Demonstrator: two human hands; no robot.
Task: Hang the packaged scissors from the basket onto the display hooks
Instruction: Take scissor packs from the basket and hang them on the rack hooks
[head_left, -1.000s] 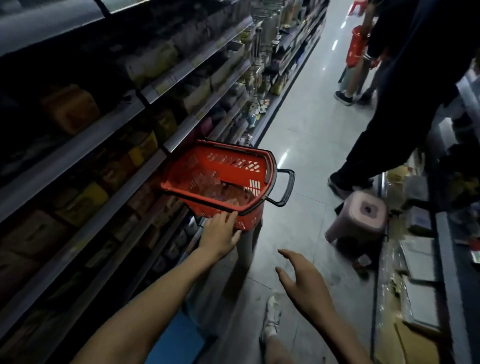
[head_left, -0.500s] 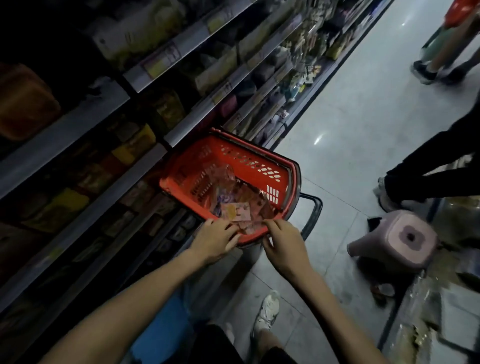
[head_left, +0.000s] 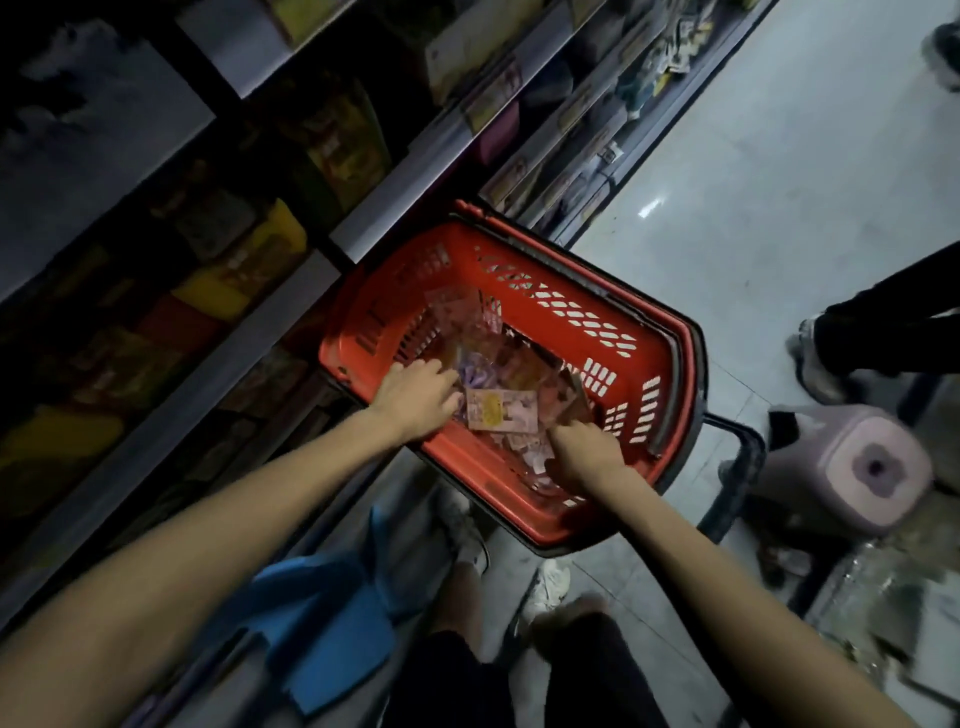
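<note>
Reaching past the near rim they touched a moment ago, the left hand (head_left: 415, 395) and right hand (head_left: 587, 452) now dig among flat pink packaged scissors (head_left: 501, 410) on the bottom of the red perforated plastic basket (head_left: 358, 338). Whether either grips a pack, I cannot tell. Picking begins.

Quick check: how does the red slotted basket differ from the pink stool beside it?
The red slotted plastic basket is open-topped and holds packaged items; the pale pink plastic stool has a closed top with one centre hole. The basket has a black handle; the stool has none. Both look plastic.
</note>
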